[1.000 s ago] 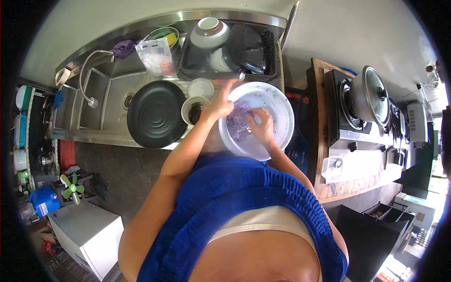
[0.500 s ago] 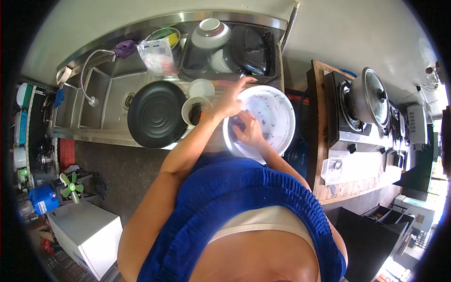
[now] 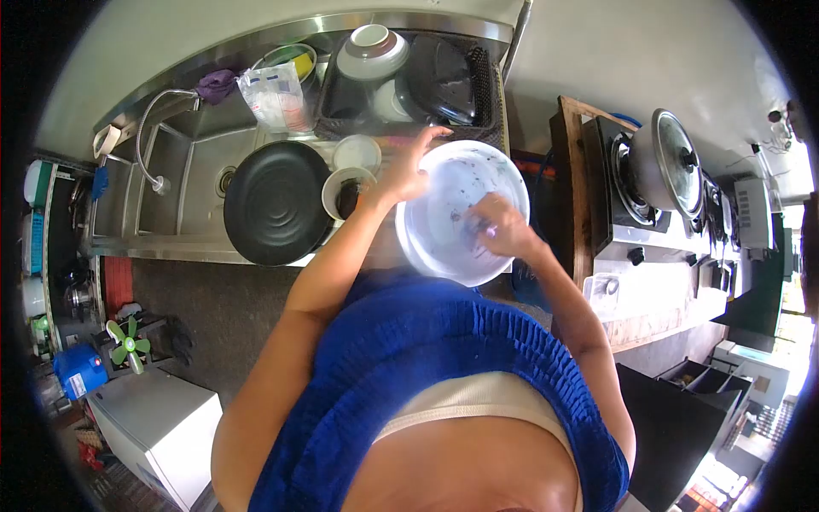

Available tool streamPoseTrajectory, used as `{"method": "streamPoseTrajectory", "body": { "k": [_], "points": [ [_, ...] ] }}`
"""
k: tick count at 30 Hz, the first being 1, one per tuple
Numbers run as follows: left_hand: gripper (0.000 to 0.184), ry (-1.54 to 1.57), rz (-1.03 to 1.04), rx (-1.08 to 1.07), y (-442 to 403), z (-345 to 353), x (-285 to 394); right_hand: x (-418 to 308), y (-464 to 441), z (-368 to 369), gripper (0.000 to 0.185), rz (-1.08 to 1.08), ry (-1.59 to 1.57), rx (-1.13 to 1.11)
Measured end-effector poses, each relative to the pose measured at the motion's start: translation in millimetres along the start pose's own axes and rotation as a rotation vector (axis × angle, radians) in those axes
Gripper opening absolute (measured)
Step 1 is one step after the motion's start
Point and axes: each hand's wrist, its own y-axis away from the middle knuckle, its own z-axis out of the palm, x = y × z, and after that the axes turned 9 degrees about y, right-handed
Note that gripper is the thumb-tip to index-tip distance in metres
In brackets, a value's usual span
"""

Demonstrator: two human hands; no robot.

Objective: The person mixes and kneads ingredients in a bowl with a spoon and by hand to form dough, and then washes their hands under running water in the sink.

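A large white basin (image 3: 439,243) stands at the counter's front edge, dark flecks stuck to its inside. My left hand (image 3: 405,173) is at the basin's left rim, its index finger stretched out and fingers apart. Inside the basin, my right hand (image 3: 502,226) is closed round a small purple bundle (image 3: 486,229), most of it hidden by the fingers. Left of my left hand are a white cup (image 3: 335,198) with dark contents and a pale round lid (image 3: 357,154).
A black pan (image 3: 275,205) lies beside the steel sink (image 3: 200,162). Behind, a dish rack (image 3: 334,128) holds bowls and a black pot. A plastic bag (image 3: 277,101) stands near it. On the right, a lidded pot (image 3: 674,171) sits on a stove.
My right hand has moved from the basin's left side rightward and closed round the purple bundle. My left hand remains by the left rim. The whole view has shifted slightly.
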Motion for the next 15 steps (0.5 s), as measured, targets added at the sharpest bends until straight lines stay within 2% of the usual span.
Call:
{"method": "streamPoseTrajectory", "body": {
  "k": [1,3,4,6,7,9,10,13,15],
  "points": [
    [0.082,0.001,0.0,-0.002,-0.3,1.7,5.1,-4.9,-0.7,-16.8,0.04,0.093,0.065,0.014],
    [0.078,-0.05,0.044,0.028,-0.4,8.3,13.6,-5.8,2.1,-26.0,0.043,0.181,0.276,0.121],
    [0.078,-0.048,0.045,0.023,-2.1,10.0,14.8,-4.5,3.9,-26.8,0.043,0.186,0.278,0.122],
    [0.077,-0.118,0.033,0.012,-5.5,13.7,16.6,-6.0,5.8,-29.5,0.053,0.283,0.398,-0.038],
    [0.077,-0.115,0.034,0.008,-7.6,15.8,17.8,-11.3,4.4,-27.5,0.053,0.288,0.401,-0.037],
    [0.075,-0.179,0.085,0.013,-10.4,21.4,19.5,-30.0,-1.0,-14.8,0.065,0.461,0.331,-0.203],
    [0.075,-0.177,0.087,0.01,-12.0,24.0,18.5,-28.1,0.3,-0.3,0.081,0.41,0.361,-0.146],
    [0.072,-0.244,0.122,0.019,-12.0,28.5,21.7,-31.0,4.4,29.8,0.088,0.481,0.433,-0.141],
    [0.079,-0.182,-0.06,-0.034,-11.3,28.7,30.9,-28.5,12.4,51.7,0.088,0.467,0.453,-0.072]
  ]
}}
